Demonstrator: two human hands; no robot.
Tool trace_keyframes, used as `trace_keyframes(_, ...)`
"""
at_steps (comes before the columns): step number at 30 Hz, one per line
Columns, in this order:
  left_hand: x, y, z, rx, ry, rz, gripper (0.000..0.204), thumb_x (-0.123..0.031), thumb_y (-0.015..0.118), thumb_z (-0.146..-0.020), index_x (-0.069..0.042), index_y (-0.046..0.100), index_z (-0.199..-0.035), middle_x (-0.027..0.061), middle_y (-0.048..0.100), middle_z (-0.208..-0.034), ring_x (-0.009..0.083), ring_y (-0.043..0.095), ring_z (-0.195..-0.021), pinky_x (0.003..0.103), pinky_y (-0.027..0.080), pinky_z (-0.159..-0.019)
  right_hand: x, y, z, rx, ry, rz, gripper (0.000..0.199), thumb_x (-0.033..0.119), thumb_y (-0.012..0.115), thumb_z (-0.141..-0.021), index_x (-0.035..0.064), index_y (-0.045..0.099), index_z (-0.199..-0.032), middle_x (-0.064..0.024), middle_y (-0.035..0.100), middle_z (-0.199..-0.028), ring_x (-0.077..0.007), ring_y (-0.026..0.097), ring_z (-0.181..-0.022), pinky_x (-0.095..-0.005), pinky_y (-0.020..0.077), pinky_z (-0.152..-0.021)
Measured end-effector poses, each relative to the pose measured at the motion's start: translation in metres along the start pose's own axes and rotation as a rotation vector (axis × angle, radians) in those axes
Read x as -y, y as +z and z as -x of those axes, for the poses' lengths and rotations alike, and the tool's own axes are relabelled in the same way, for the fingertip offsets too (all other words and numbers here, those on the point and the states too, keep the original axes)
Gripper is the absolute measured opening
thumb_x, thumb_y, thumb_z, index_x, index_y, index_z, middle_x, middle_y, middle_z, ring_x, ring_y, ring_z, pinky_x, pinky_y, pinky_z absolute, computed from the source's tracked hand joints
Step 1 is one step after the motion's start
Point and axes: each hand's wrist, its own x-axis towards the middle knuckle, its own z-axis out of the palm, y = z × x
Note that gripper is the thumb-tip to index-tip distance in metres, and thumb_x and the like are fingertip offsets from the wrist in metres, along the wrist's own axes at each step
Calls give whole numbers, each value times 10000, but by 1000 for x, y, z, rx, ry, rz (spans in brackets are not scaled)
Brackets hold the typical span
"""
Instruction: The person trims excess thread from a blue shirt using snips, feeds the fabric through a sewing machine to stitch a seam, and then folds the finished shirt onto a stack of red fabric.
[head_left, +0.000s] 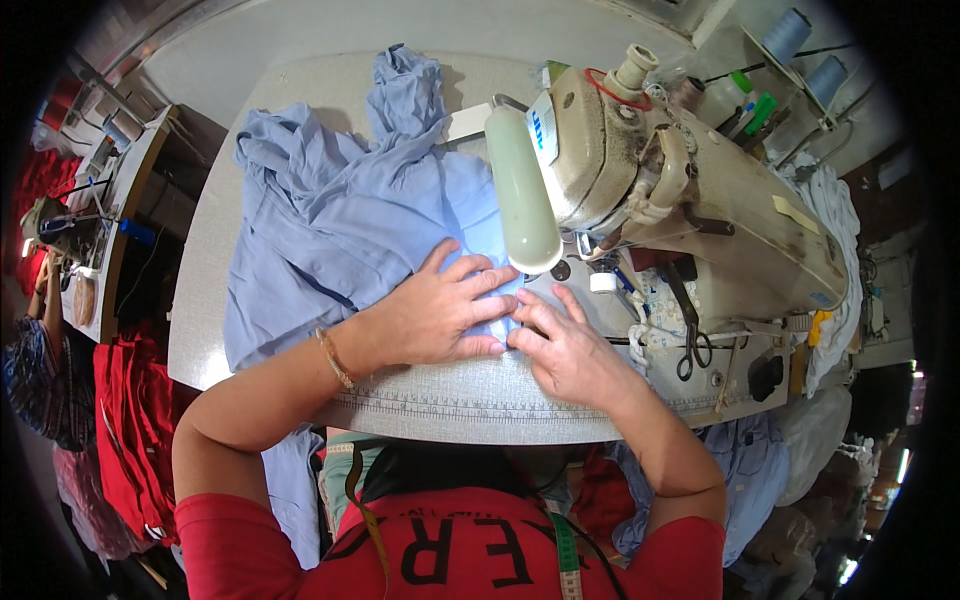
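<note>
A light blue garment point(330, 210) lies rumpled across the table, with its right edge under the rounded pale green lamp cover point(525, 190) by the sewing machine point(690, 190). On that edge my left hand point(430, 312) rests flat, fingers spread over the cloth. My right hand point(575, 355) meets it from the other side. Its bent fingertips and thumb close in on the cloth edge, close to my left fingers; the exact grip is partly hidden. The needle area is covered by the lamp and cannot be seen.
Black scissors point(690, 330) lie right of my right hand, near a small white cap point(603, 283). A ruler strip point(450, 408) runs along the table's front edge. Thread cones point(787, 35) stand at upper right. Red cloth point(135, 430) hangs at left, below another person's workstation.
</note>
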Motion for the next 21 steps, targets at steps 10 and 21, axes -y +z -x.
trace_keyframes(10,3,0,0,-36,-16,54,495,-435,639,-857,-85,577,-1202,145,499,-1283,335,487,-1154,461,436,-961,-4,1,-2,-3,-4,15,262,58,588,-821,78,569,-1082,-135,523,-1181,-312,459,-1290,-579,293,-1080)
trace_keyframes(21,10,-1,-4,-35,-30,60,495,-408,655,-863,-82,574,-1226,154,489,-1287,349,479,-1184,460,425,-997,-9,3,-6,-42,21,0,258,12,559,-800,75,542,-1051,-152,513,-1204,-330,454,-1296,-582,314,-1053)
